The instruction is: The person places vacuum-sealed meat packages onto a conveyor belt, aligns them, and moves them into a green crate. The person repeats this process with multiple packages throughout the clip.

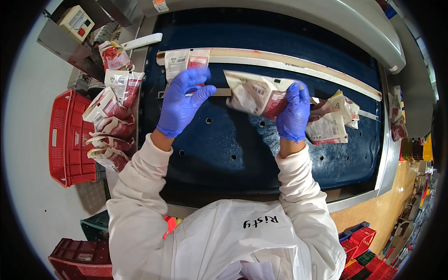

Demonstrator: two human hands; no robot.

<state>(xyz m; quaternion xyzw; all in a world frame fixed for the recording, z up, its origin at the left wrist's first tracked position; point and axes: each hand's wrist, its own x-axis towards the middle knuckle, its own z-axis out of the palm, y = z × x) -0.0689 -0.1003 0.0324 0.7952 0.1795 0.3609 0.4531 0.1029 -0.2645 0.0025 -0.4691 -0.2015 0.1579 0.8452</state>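
Note:
In blue gloves, both my hands are over a dark blue work surface. My right hand grips the right end of a white and red printed food pouch, held tilted above the surface. Slightly blurred, my left hand has its thumb and fingers apart. It overlaps the lower edge of another pouch, which lies on a long pale bar. Whether the fingers touch that pouch is hidden. To the right of my right hand, several similar pouches lie in a loose group.
Several pouches line the left edge beside a red crate. A white-handled tool lies at the upper left, near a control box with a red button. A grey machine cover arches over the far side. Stacked crates stand lower right.

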